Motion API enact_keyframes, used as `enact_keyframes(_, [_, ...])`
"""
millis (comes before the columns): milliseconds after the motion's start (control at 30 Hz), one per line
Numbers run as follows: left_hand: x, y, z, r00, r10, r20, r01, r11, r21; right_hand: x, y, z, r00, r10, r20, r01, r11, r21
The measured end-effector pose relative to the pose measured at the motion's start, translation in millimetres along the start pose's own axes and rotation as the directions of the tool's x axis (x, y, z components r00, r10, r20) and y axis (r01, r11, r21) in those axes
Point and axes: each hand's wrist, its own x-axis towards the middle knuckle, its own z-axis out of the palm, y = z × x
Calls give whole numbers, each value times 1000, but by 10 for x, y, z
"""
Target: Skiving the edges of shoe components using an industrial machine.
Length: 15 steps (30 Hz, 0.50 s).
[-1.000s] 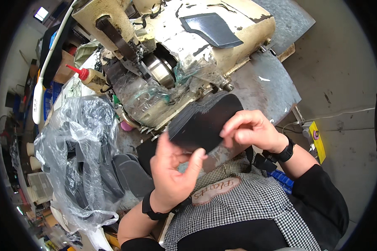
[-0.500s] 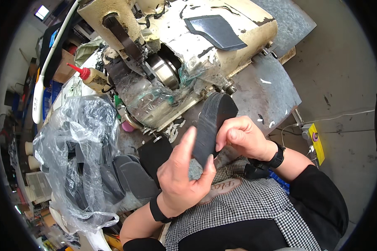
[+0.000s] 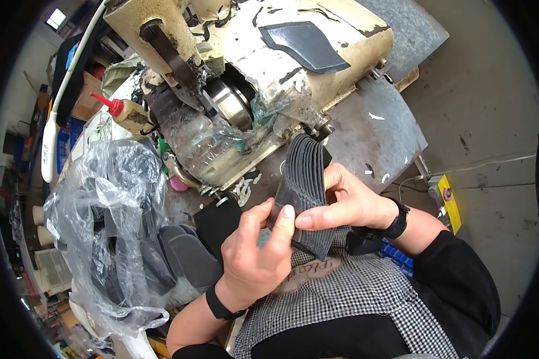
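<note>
Between my hands is a stack of thin dark-grey cut pieces [image 3: 303,170] with rounded far ends, their edges fanned into steps. My right hand [image 3: 359,203] grips the stack from the right, its thumb pressed across the lower part. From the left, my left hand [image 3: 254,257] pinches the stack's near-left edge, thumb and forefinger meeting beside the right thumb. Just beyond stands a cream machine [image 3: 341,78] with a shiny steel wheel [image 3: 229,103]. Several similar dark pieces [image 3: 188,251] lie left of my left hand, next to a black flat block [image 3: 215,226].
A clear plastic bag [image 3: 117,179] with dark pieces inside fills the left side. Behind it are a red-tipped oil bottle [image 3: 130,116] and a white lamp [image 3: 49,149]. One dark piece [image 3: 305,45] rests on the machine. Pale scraps [image 3: 244,186] litter the metal tabletop [image 3: 395,128].
The stack has turned so its layered edges show fanned apart. My left thumb and forefinger, spread before, have closed on it, and my right thumb now lies flat across it.
</note>
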Motion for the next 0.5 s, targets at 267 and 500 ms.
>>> enact_keyframes(267, [148,-193,-266,891,-365,268,452,671,-588,75,-147,237,978,-103,-181,104,995,-6])
enact_keyframes(500, [476,-413,-416,613,-726,311,683,290,-670,258,-228,376,943,-77,-324,105,992,70])
